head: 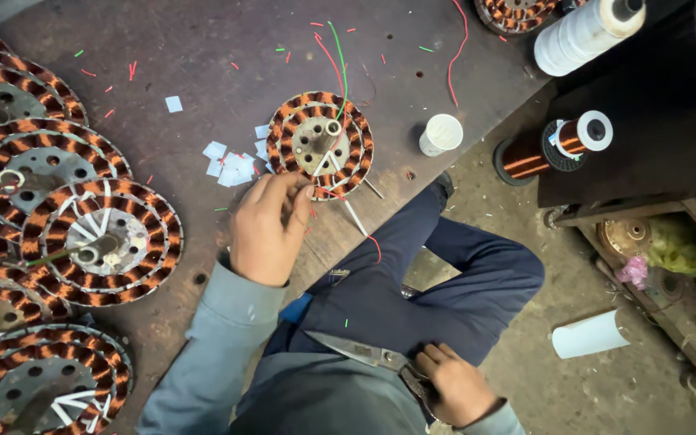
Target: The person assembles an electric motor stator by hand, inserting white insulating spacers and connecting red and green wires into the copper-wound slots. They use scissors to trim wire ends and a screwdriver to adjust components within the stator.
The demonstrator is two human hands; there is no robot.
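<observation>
The stator [321, 144] shows copper-orange windings banded with dark stripes around a grey metal hub. Red and green wires [338, 60] trail across the dark brown surface [203, 56], near pale blue paper scraps [231, 165].

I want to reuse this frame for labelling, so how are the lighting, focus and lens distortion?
Head view: soft, even light, no hard glare; the left hand at the wound stator is sharp; the right hand holding scissors sits in dimmer light; the wide lens bends the stacked stators at the left edge.
</observation>
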